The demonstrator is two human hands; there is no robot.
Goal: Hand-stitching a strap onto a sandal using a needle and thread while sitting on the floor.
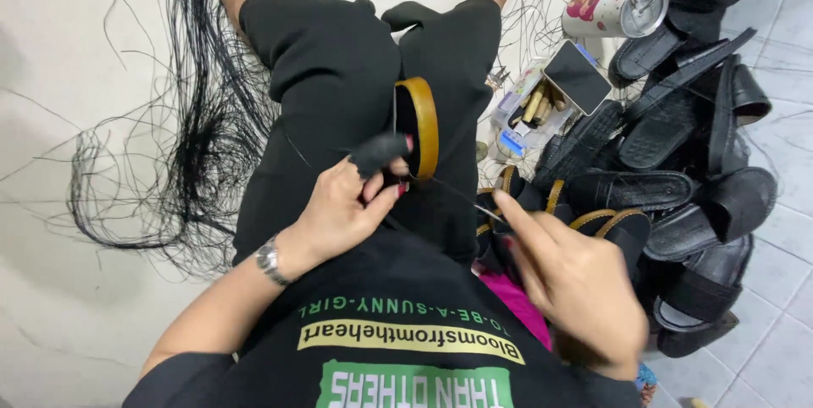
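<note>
Sandal pile [677, 162] crowding the right side, loose black threads [195, 120] strewn left, bare floor [51, 52] beyond

A pale cream floor covering [76, 52], smooth and faintly creased, fills the left side and the top of the view. Loose black threads [203, 112] lie scattered over it in a thick tangle at the left and in thinner strands across the top. At the right edge the covering gives way to light grey square floor tiles [783, 230] with narrow pale joints. The light is even and soft, with only faint shadows on the covering. No wall, window or furniture shows.
</note>
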